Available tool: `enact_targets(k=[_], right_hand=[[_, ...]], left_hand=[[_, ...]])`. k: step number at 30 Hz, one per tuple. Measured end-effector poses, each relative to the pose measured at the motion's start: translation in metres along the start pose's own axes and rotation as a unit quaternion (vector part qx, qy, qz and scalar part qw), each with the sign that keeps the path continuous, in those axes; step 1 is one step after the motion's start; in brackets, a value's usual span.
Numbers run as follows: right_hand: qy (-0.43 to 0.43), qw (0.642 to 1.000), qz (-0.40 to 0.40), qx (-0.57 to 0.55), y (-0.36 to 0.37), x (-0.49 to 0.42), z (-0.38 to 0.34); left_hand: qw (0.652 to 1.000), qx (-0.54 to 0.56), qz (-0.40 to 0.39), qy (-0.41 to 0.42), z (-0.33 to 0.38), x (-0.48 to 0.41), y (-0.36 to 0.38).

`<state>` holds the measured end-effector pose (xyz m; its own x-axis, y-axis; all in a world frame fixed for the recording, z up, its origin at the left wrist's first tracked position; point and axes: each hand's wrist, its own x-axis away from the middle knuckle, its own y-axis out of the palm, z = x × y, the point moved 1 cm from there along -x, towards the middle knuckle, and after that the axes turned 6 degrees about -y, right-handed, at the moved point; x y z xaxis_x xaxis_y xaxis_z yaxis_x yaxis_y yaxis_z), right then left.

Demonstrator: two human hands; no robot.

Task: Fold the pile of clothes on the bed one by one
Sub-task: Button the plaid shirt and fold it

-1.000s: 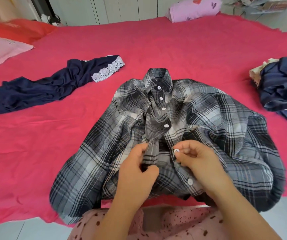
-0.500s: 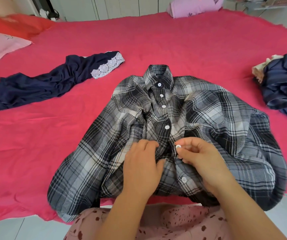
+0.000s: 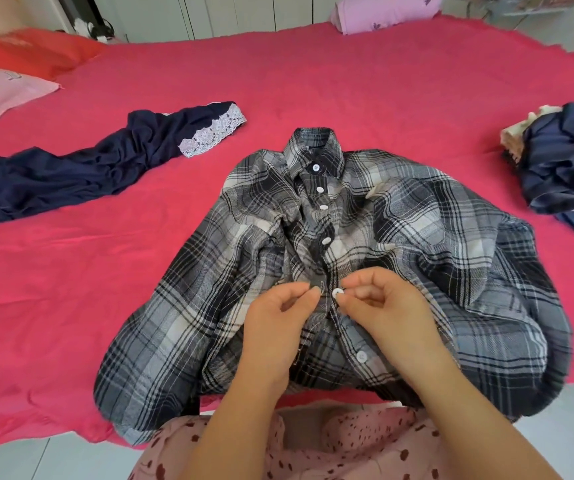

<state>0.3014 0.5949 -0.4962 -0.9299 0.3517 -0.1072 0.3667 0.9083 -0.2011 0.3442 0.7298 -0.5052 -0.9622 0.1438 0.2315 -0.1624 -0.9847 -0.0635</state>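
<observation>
Leftward since the last frame comes the button (image 3: 338, 292), pinched in my right hand (image 3: 385, 306), meeting the placket edge that my left hand (image 3: 278, 327) pinches with curled fingers. I see the shirt (image 3: 451, 237) lying lengthwise at the bed's (image 3: 313, 81) near edge, collar pointing away.

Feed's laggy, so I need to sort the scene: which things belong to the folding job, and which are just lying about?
Job: plaid shirt, left hand, right hand, navy lace-trimmed garment, clothes pile, bed.
Lying about: pink pillow, red pillow, purple pillow.
</observation>
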Motion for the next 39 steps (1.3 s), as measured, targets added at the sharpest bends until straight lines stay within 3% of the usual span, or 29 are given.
enact_targets(k=[4,9,15,33,39], right_hand=[[-0.014,1.0,0.014,0.015,0.002,0.001,-0.001],[0.005,1.0,0.003,0.004,0.0,0.002,0.0],[0.035,0.998,0.002,-0.051,-0.002,-0.003,0.0],[0.066,0.993,-0.022,-0.098,-0.003,-0.006,0.004],[0.042,0.997,-0.009,-0.069,0.001,-0.006,0.007]], left_hand=[[1.0,0.01,-0.004,0.015,0.0,0.002,0.002],[0.989,-0.117,0.017,0.088,0.004,0.005,0.005],[0.976,-0.163,0.034,0.138,0.003,0.005,0.007],[0.987,-0.125,-0.03,0.094,0.005,0.002,0.005],[0.988,-0.12,0.0,0.097,0.007,0.0,0.013]])
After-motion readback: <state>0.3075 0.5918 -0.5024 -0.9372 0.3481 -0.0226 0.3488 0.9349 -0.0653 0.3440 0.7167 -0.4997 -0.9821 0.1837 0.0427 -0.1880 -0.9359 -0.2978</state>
